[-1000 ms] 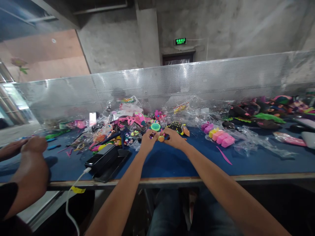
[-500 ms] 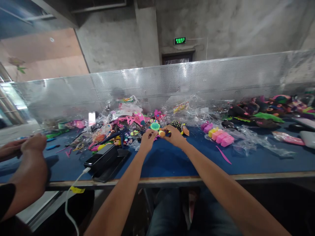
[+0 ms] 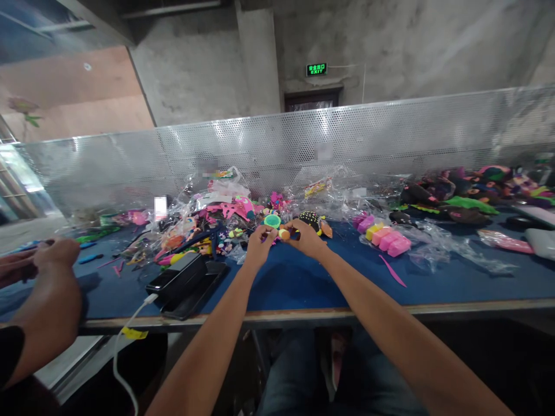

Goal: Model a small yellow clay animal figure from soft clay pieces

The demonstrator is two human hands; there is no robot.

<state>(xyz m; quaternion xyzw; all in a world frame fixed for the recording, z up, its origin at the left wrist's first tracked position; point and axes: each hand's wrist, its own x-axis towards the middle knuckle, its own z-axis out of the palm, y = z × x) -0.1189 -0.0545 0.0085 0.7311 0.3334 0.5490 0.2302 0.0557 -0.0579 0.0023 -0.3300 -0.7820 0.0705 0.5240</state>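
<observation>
Over the blue table, my left hand and my right hand face each other with bent fingers. Between them is a small orange and yellow piece that looks like modelling clay. The fingers of my right hand close on it. My left hand is pinched just beside it; what its fingertips hold, if anything, is hidden. Right behind the fingers sits a round green dish or lid. A black dome with light dots, on a yellow and orange figure, stands just beyond my right hand.
A heap of colourful figures and plastic wrapping lies at the back. Pink blocks and a pink modelling tool are to the right. A cabled black device stands left. Another person's hands work far left. A perforated panel closes the back.
My hands stay almost in place around the orange piece, with only slight finger movement. The view shifts a little. The other person's hands at the left move slightly.
</observation>
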